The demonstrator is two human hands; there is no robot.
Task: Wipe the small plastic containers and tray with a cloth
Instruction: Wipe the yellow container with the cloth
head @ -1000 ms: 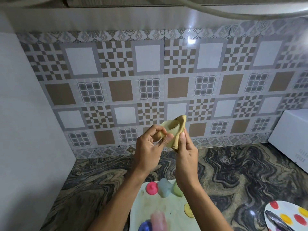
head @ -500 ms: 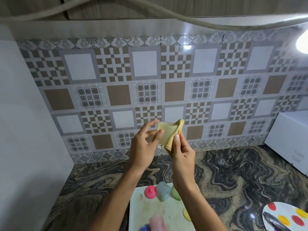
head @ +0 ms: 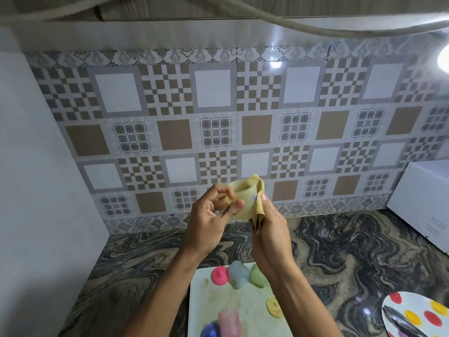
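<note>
The left hand (head: 209,215) is gripping the cup (head: 243,203), fingers curled round it, mouth up; the right hand (head: 269,229) is pinching the cloth (head: 258,207) against its right side.

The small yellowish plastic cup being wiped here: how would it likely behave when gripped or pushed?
The small pale-yellow translucent plastic cup is probably light: the left hand holds it up by thumb and fingertips. It seems fairly stiff, as its rim looks round though the tan cloth, pinched by the right hand, drapes over it. Its smooth wall may be slippery.
</note>
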